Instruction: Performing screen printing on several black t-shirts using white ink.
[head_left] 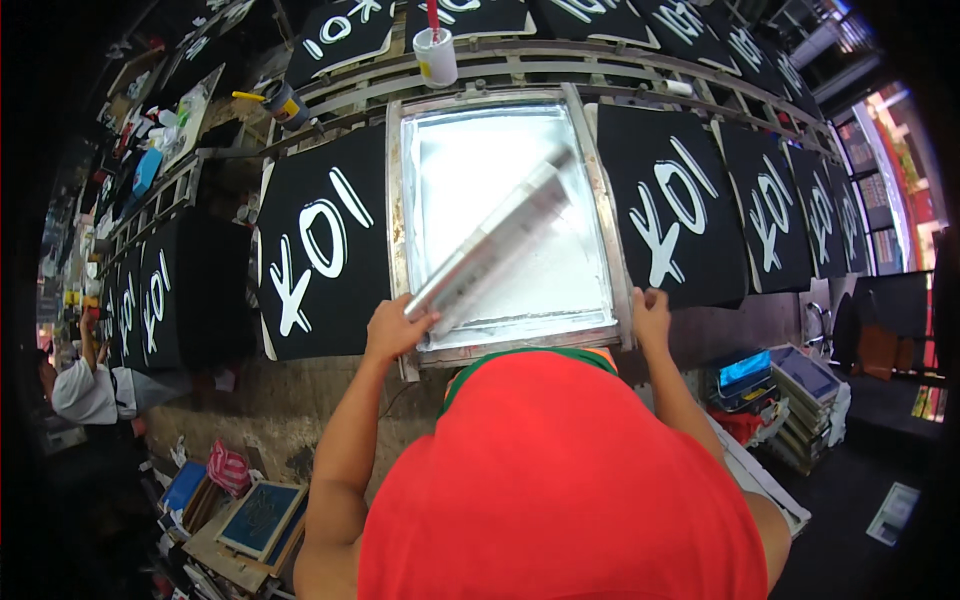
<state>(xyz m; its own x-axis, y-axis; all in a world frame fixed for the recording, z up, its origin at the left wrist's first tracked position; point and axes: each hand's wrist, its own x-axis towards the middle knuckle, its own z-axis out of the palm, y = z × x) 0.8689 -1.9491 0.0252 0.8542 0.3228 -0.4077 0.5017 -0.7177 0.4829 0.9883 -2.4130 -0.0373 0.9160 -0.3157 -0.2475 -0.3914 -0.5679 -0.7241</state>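
Note:
A framed printing screen [397, 215] lies before me, its mesh coated with white ink [470, 165]. Diagonally across it runs a long squeegee [490, 240], its far right end smeared by motion. My left hand [398, 328] is at the screen's near left corner, finger and thumb closed around the squeegee's near end. At the near right corner is my right hand [652, 318], fingers curled in beside the frame's rail; what they hold, if anything, cannot be made out. Black printed panels with white marks lie on both sides, one at left [325, 240] and one at right [665, 205].
Beyond the screen, a white tub [435, 58] with a red handle and a dark tub [287, 106] stand by metal rails [370, 90]. More black panels lie farther back. Stacked frames [262, 520] sit low left, other stacks [805, 390] low right. Another person [88, 388] stands far left.

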